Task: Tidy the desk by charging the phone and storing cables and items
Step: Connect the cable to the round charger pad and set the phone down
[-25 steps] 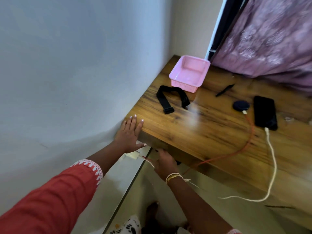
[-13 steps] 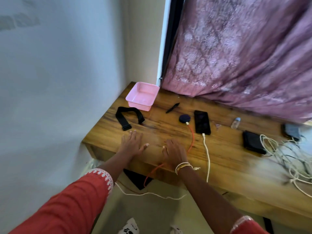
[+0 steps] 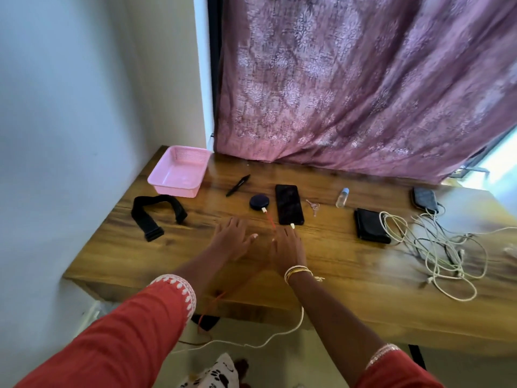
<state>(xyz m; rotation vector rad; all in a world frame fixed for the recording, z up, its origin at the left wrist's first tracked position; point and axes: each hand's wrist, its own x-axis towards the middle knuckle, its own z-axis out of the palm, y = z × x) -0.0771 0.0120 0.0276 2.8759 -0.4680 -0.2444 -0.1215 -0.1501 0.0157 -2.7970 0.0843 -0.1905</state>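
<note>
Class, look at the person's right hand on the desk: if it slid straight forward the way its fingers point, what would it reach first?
The right hand points toward the far edge. Just ahead of its fingertips is the white cable plug at the near end of the black phone, so it would probably meet the plug, then the phone.

From my remote view, my left arm wears a loose red-orange sleeve (image 3: pixel 120 340) coming in from seven o'clock, its cuff edged with a white embroidered trim of small leaf-like shapes (image 3: pixel 179 287). My left hand (image 3: pixel 233 242) has pale, light-tipped nails. My right hand (image 3: pixel 288 249) carries thin gold bangles (image 3: pixel 296 271) at the wrist, with a pale knotted thread beside them. At five o'clock the right sleeve (image 3: pixel 397 371) is the same red-orange, with a white beaded edge.
</note>
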